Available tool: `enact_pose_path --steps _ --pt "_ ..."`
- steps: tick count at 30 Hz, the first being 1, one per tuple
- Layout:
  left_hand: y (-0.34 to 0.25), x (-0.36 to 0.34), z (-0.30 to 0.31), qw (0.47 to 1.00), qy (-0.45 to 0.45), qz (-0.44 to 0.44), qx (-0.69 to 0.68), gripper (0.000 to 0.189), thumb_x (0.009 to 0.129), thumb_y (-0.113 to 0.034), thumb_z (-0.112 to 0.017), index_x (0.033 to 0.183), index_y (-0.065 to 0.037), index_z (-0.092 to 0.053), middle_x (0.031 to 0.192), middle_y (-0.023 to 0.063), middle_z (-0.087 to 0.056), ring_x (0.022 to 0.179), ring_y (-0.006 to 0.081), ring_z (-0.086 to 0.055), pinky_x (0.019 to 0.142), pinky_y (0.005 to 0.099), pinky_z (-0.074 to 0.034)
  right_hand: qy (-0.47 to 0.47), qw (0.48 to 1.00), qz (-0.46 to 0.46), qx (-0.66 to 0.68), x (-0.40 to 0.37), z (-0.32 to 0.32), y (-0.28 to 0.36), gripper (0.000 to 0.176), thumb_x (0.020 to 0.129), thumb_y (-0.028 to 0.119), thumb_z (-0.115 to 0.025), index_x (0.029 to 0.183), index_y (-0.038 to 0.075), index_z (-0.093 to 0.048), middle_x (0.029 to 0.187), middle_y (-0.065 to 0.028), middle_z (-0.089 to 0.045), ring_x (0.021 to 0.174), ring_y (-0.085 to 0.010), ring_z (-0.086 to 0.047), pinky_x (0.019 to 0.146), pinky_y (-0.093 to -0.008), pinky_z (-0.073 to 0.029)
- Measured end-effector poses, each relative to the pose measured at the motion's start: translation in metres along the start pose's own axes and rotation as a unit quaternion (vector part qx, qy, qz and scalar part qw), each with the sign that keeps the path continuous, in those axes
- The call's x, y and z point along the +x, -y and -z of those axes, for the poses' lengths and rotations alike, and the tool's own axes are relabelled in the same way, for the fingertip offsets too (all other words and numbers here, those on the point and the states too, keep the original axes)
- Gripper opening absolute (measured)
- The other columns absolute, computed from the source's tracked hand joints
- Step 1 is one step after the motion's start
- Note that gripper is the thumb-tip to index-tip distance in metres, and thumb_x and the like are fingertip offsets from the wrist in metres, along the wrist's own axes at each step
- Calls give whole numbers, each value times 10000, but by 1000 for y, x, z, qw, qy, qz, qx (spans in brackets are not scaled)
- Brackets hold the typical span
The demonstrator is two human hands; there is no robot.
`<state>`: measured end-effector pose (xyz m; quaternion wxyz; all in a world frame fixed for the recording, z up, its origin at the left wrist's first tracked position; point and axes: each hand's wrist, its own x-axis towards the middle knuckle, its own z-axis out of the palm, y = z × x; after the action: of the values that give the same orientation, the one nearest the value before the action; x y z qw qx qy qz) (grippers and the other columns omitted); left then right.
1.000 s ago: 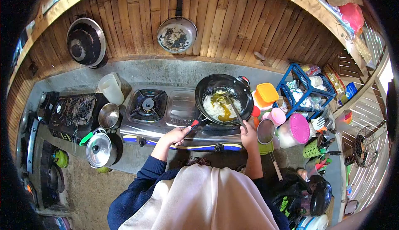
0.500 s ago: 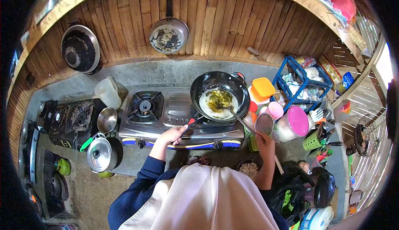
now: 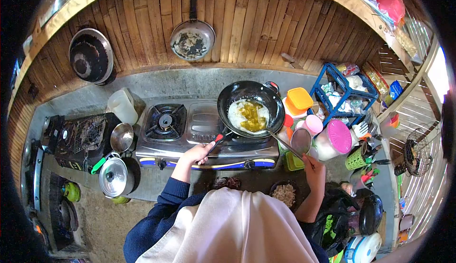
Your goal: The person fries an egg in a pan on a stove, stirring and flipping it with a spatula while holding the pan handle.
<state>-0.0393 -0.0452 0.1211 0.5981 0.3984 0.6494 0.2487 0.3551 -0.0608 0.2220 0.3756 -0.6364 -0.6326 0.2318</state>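
A black wok (image 3: pixel 228 94) sits on the right burner of the gas stove (image 3: pixel 202 151). Inside it lies white-edged food (image 3: pixel 235 118) with a glossy yellow-brown middle, looking like frying egg. My left hand (image 3: pixel 199 154) is closed around the wok's black and red handle (image 3: pixel 217 141). Gripped in my right hand (image 3: pixel 313 165) is a long-handled metal spatula (image 3: pixel 287 145); its thin shaft slants over the wok's lower right rim, and its head is hard to make out against the food. A round strainer (image 3: pixel 300 140) stands just beyond the shaft.
Right of the wok stand an orange-lidded container (image 3: pixel 299 98), a pink-lidded tub (image 3: pixel 339 137) and a blue rack (image 3: pixel 349 92). A lidded pot (image 3: pixel 116 176) is left of the stove, and a bowl of minced-looking food (image 3: pixel 284 194) sits near my right forearm.
My right hand has moved right with the spatula, drawing its head toward the wok's lower right rim. The food has shifted slightly and looks yellower. My left hand stays on the handle.
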Motion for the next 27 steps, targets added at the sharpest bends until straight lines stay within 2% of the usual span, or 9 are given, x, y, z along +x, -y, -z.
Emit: enact_pose_path --steps 1,3,7,9,16,18,22,24,27 --pt "0 -1 0 1000 1 1 0 470 878 -500 -440 766 -45 -459 483 12 -432 360 81 -391 312 229 -297 0 1000 -1 -1 -1 -2 -1 235 834 162 -583 966 -26 -633 797 -156 -658 720 -143 -613 677 -267 -467" --pt "-2 -2 0 1000 -4 0 -2 484 874 -509 -442 736 -45 -462 483 13 -435 358 82 -390 312 231 -298 16 1000 22 15 -2 -7 -3 226 850 143 -568 1002 -12 -632 650 -25 -556 614 -72 -469 567 -224 -396" --pt "-1 -2 1 1000 -9 -10 7 512 868 -523 -443 696 -41 -463 483 13 -435 353 83 -385 313 230 -296 20 996 77 47 5 -30 -15 218 850 128 -562 1010 -4 -627 659 -17 -543 624 -70 -470 570 -222 -395" --pt "-1 -3 0 1000 -5 -18 3 542 863 -539 -437 658 -38 -460 480 15 -435 345 86 -376 313 231 -295 36 996 82 26 8 -38 -9 226 831 116 -572 1007 -22 -606 820 -129 -636 737 -142 -583 682 -272 -457" --pt "1 -3 1 999 -2 -31 21 567 853 -565 -430 625 -46 -441 446 9 -405 326 90 -365 306 239 -290 91 994 48 24 21 -66 -6 237 833 108 -563 1037 -7 -596 874 -140 -631 759 -158 -584 694 -276 -452" --pt "1 -2 1 999 -2 -33 19 562 855 -562 -427 666 -34 -462 445 9 -406 322 90 -363 307 240 -293 62 991 108 55 25 -79 -10 239 826 91 -561 1043 -5 -592 881 -154 -625 789 -185 -592 701 -283 -452" --pt "3 1 0 999 1 -26 24 541 865 -549 -417 787 -20 -494 448 8 -403 320 89 -361 304 240 -291 52 987 134 76 42 -101 -19 226 818 81 -562 1025 -3 -597 867 -162 -622 797 -242 -599 719 -307 -455" --pt "4 4 1 999 -1 -24 25 535 868 -544 -414 822 -18 -499 450 7 -401 321 88 -360 303 239 -289 19 975 221 33 53 -108 -11 219 814 84 -562 1011 -5 -596 869 -176 -621 805 -295 -598 736 -341 -455" --pt "5 4 1 1000 5 -10 27 515 872 -536 -415 843 -28 -499 459 5 -402 322 86 -358 304 236 -288 17 977 207 49 68 -117 -4 213 822 113 -558 1005 12 -599 879 -181 -622 820 -309 -598 751 -365 -453"
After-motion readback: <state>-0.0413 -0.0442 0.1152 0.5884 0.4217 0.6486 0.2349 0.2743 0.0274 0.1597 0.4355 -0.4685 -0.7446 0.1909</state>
